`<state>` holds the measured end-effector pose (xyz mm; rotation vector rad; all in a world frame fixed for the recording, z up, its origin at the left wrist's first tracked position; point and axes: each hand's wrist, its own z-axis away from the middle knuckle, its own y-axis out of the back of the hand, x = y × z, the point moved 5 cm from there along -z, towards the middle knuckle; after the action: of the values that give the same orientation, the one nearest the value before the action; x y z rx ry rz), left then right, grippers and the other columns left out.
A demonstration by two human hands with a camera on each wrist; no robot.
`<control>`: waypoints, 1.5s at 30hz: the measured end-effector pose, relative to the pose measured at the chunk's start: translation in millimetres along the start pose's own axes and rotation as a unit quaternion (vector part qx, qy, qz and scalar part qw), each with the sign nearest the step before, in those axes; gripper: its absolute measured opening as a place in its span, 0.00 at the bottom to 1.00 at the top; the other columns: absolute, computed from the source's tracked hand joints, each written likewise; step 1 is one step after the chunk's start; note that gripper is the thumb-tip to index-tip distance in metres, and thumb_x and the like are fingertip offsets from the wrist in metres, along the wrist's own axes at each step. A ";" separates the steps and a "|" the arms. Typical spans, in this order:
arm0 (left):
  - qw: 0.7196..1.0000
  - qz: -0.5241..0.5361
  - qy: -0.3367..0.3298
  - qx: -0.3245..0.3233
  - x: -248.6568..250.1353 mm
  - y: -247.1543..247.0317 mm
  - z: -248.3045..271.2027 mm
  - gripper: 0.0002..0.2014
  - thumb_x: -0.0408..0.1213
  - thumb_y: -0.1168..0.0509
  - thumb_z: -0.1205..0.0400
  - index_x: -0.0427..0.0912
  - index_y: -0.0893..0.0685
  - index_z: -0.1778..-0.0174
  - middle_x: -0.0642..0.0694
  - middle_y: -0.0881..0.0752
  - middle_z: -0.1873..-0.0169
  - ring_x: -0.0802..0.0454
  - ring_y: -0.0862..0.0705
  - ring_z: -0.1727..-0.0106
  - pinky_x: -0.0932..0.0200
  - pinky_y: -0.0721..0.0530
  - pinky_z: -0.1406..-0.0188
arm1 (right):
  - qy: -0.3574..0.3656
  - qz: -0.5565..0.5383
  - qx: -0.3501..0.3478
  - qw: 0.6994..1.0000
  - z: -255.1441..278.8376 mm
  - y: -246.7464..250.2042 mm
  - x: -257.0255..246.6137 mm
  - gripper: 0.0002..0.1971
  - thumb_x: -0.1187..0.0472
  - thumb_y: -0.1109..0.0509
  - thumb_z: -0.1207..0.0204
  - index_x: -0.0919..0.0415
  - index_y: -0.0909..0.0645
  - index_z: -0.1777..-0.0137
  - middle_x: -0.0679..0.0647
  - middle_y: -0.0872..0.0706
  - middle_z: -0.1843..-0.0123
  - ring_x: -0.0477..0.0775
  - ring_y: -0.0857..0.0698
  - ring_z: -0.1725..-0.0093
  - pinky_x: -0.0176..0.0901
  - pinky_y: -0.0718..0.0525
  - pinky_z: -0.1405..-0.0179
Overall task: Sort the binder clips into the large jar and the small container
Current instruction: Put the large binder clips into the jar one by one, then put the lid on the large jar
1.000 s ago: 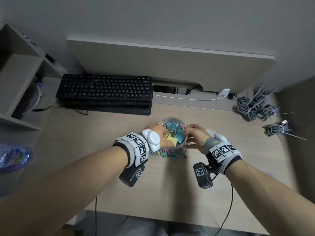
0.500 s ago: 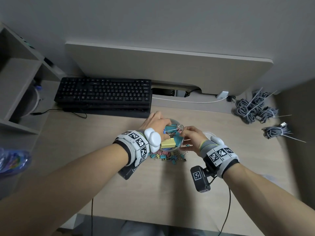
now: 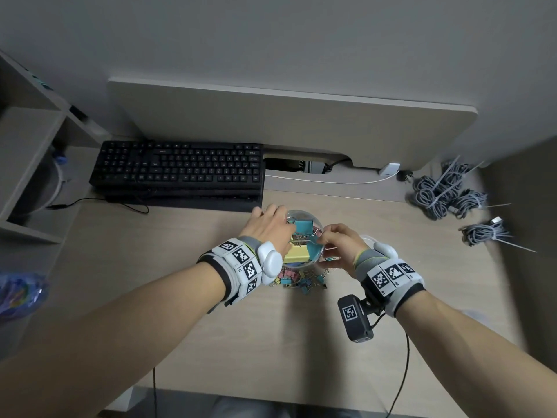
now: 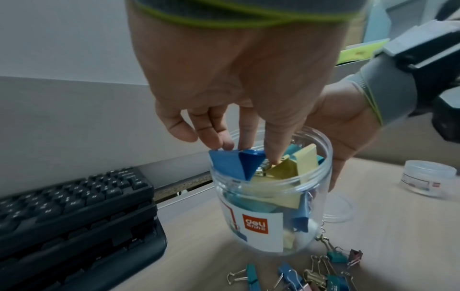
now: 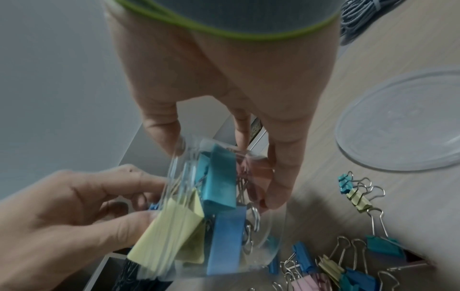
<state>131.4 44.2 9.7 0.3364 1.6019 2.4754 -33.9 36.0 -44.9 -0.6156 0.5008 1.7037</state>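
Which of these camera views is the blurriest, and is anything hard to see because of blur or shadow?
The right wrist view is blurriest: the large jar and yellow clip smear. The left wrist view is sharper, the jar's label readable, though the small container is soft. The head view is dim and bends at its edges; the loose clips sit in the arms' shadow.

Centre frame: right hand (image 5: 224, 82) is gripping the large jar (image 5: 224, 206) rim.
Lower left: left hand (image 5: 69, 216) is touching a yellow clip (image 5: 171, 232).
Lower right: small clips (image 5: 348, 265) are lying loose.
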 end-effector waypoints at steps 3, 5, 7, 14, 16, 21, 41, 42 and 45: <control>0.997 0.068 0.009 -0.018 -1.7 -2.8 -4.2 0.24 0.52 0.34 0.19 0.44 0.23 0.29 0.40 0.26 0.35 0.41 0.29 0.31 0.45 0.26 0.35 | 0.003 0.010 -0.005 1.000 0.5 -2.3 0.0 0.17 0.63 0.29 0.44 0.58 0.23 0.53 0.62 0.21 0.56 0.61 0.21 0.60 0.61 0.10 0.58; 0.992 0.127 0.023 0.001 -6.1 -1.3 -6.8 0.27 0.52 0.32 0.20 0.42 0.25 0.29 0.41 0.25 0.37 0.42 0.28 0.31 0.46 0.24 0.34 | 0.003 0.013 -0.012 1.000 0.9 -4.8 0.8 0.17 0.63 0.29 0.43 0.58 0.23 0.52 0.62 0.21 0.57 0.60 0.22 0.62 0.64 0.10 0.56; 0.987 0.159 0.026 0.029 -7.4 -1.0 -8.2 0.25 0.52 0.30 0.21 0.43 0.24 0.33 0.43 0.23 0.39 0.44 0.27 0.34 0.49 0.24 0.37 | -0.001 0.014 -0.014 1.000 2.1 -5.5 1.4 0.17 0.62 0.28 0.43 0.58 0.23 0.53 0.62 0.21 0.56 0.61 0.21 0.61 0.63 0.10 0.56; 0.906 0.364 0.141 0.165 -38.5 -5.0 -1.0 0.19 0.49 0.27 0.22 0.43 0.20 0.41 0.49 0.23 0.46 0.48 0.19 0.43 0.50 0.18 0.43 | 0.008 0.001 -0.006 1.000 0.0 4.6 -3.3 0.16 0.64 0.30 0.44 0.57 0.21 0.54 0.62 0.20 0.55 0.64 0.19 0.58 0.62 0.10 0.57; 0.874 0.428 0.200 0.112 -50.0 -16.0 0.2 0.27 0.50 0.27 0.22 0.41 0.24 0.31 0.45 0.20 0.38 0.45 0.19 0.38 0.52 0.19 0.40 | 0.011 -0.002 -0.005 1.000 1.4 8.8 -6.0 0.16 0.64 0.31 0.43 0.58 0.20 0.52 0.63 0.18 0.57 0.65 0.17 0.60 0.67 0.12 0.52; 0.732 0.636 0.234 -0.067 -33.1 -46.7 2.8 0.40 0.57 0.30 0.22 0.43 0.35 0.19 0.43 0.27 0.22 0.44 0.23 0.28 0.45 0.13 0.42 | 0.015 -0.020 -0.006 1.000 3.7 15.9 -6.1 0.22 0.62 0.33 0.42 0.64 0.18 0.45 0.63 0.14 0.58 0.64 0.14 0.63 0.64 0.10 0.55; 0.652 0.713 0.244 -0.086 16.7 -53.6 -27.2 0.25 0.57 0.32 0.21 0.47 0.23 0.33 0.41 0.15 0.40 0.37 0.10 0.48 0.33 0.10 0.52 | 0.012 -0.049 0.018 0.999 -2.1 54.1 8.4 0.07 0.65 0.34 0.22 0.66 0.16 0.50 0.65 0.13 0.57 0.65 0.13 0.61 0.64 0.10 0.54; 0.646 0.717 0.247 -0.090 17.4 -53.4 -27.0 0.26 0.59 0.32 0.22 0.47 0.23 0.34 0.42 0.15 0.41 0.38 0.10 0.49 0.33 0.10 0.52 | 0.009 -0.047 0.018 0.999 -3.7 56.2 9.3 0.08 0.62 0.32 0.22 0.66 0.16 0.48 0.64 0.13 0.57 0.66 0.12 0.60 0.67 0.11 0.51; 0.630 0.728 0.254 -0.090 18.6 -55.2 -27.6 0.27 0.62 0.32 0.23 0.48 0.22 0.34 0.42 0.15 0.43 0.38 0.11 0.49 0.34 0.10 0.52 | 0.002 -0.037 0.023 0.999 -11.0 67.4 13.8 0.16 0.51 0.28 0.22 0.64 0.15 0.44 0.64 0.12 0.53 0.67 0.12 0.56 0.66 0.11 0.49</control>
<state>107.1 47.5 -49.9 1.5325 1.2828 4.1752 -100.6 25.2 -62.0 -0.5978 0.5121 1.6166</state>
